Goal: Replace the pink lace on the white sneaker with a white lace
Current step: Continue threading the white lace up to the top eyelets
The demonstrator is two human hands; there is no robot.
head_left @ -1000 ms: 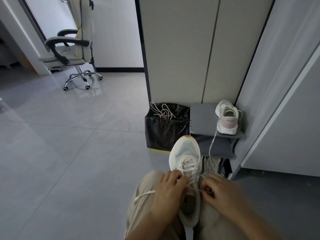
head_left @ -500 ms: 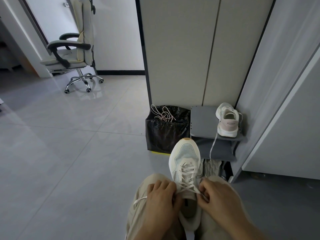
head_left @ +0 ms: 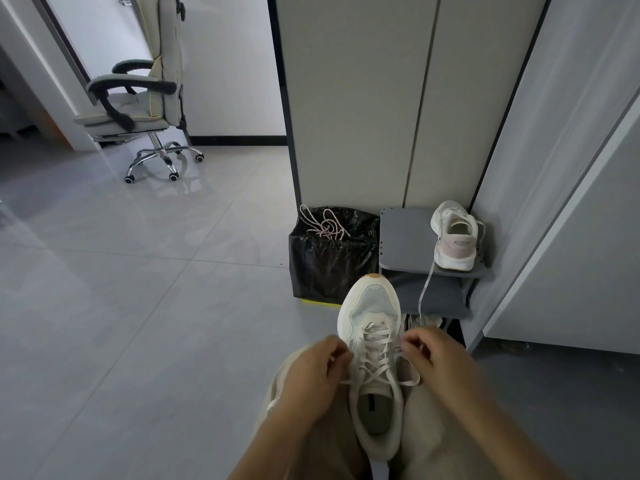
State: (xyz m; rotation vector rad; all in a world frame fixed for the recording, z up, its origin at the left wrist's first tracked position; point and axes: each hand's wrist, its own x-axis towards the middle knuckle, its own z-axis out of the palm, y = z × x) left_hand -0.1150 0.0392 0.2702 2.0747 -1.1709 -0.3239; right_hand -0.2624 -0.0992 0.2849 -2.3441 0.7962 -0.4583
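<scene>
While the white mesh sneaker (head_left: pixel 375 303) lies on the person's lap, wedged between the beige-trousered thighs (head_left: pixel 436 431), its toe points away from the body and its opening faces up.

Lacing: flat white lace (head_left: pixel 377 367) crosses the tongue in several X rows, up to the top eyelets.

Left hand (head_left: pixel 311 372): fingers curled, gripping the lace's left end just beside the sneaker's left edge. A short run of lace goes taut from the upper eyelet into the fist.

Right hand (head_left: pixel 440 362): fingers curled, thumb and forefinger pinching the lace's right end against the sneaker's right edge. A loose bit of lace shows below the hand, on the thigh.

Pink-and-white cord lace (head_left: pixel 325 225): tangled heap on top of the black plastic-bagged bin (head_left: pixel 329 268), on the floor ahead of the sneaker's toe, apart from both hands.

Surroundings: small grey plastic shelf unit (head_left: pixel 405 237) touching the bin's right side. On its top, a second white sneaker with a pink heel panel (head_left: pixel 455 237), heel toward the camera, one pale lace (head_left: pixel 427 285) hanging over the shelf edge. Beige office chair with black armrests and chrome wheeled base (head_left: pixel 145 98) well apart at far left, on grey glossy floor tiles (head_left: pixel 138 306).
</scene>
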